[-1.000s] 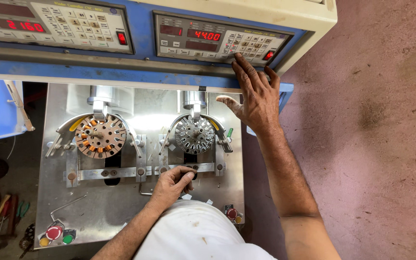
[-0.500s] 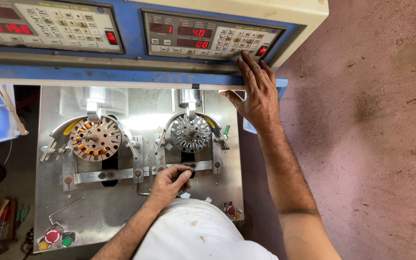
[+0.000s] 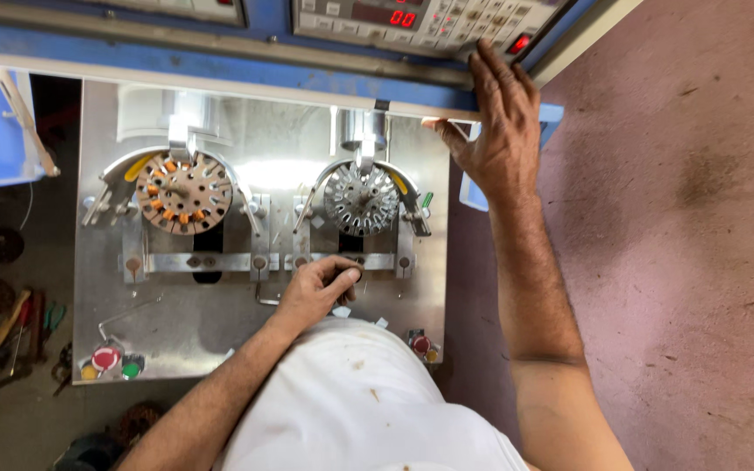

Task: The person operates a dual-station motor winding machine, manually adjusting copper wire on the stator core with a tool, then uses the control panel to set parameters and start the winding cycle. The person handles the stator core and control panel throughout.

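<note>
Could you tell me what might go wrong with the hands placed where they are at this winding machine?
1. The left hand rests on the clamp bar just below the bare stator core; if that station turned, fingers could be caught.
2. The right hand lies along the control panel edge, fingertips by a lit red button; an unintended press seems possible.
3. The white shirt presses close to the red button on the plate's front edge.
</note>
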